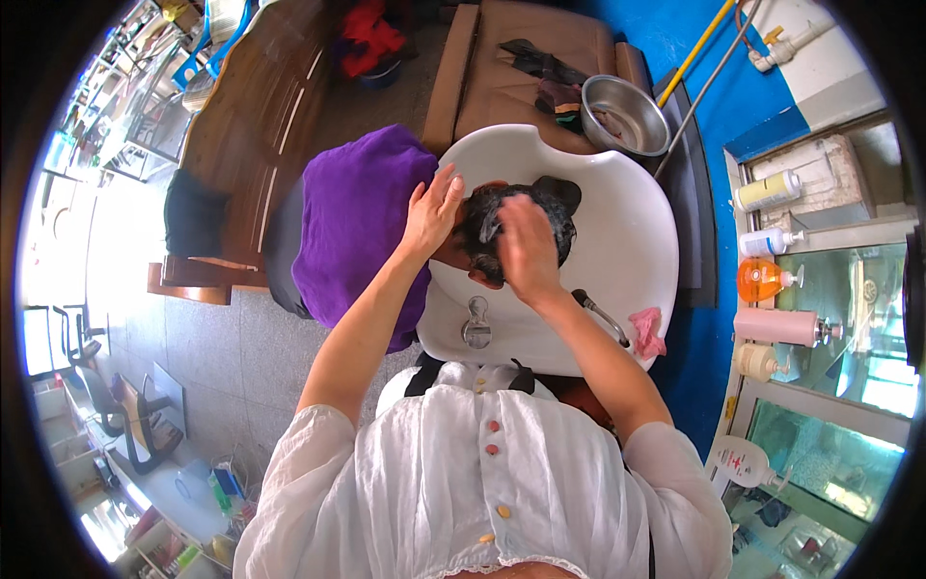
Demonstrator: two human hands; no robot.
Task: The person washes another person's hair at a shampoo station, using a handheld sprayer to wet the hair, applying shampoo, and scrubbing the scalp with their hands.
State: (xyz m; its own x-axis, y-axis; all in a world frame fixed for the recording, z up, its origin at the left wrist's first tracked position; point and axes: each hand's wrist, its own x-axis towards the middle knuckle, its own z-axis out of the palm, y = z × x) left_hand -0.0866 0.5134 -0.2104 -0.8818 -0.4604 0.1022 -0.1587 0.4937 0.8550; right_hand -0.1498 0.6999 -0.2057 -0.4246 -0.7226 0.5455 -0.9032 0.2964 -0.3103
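A person's head with wet, dark, lathered hair (481, 228) lies over a white shampoo basin (622, 217). My right hand (529, 250) is on or just above the hair, slightly blurred, its fingers close together. My left hand (434, 210) is raised beside the head, near the neck, fingers apart and holding nothing. A purple towel (365, 224) covers the person's shoulders. Under the back of the head shows a black neck or head rest (561, 194). A chrome mixer tap (477, 323) stands on the basin's near side, with a spray hose (604, 317) to its right.
A pink cloth (647, 333) lies on the basin's right rim. Beyond the basin, a steel bowl (626, 116) and dark cloths (542, 64) rest on a brown padded seat (499, 87). Several pump bottles, one orange (759, 280), line the window ledge at right.
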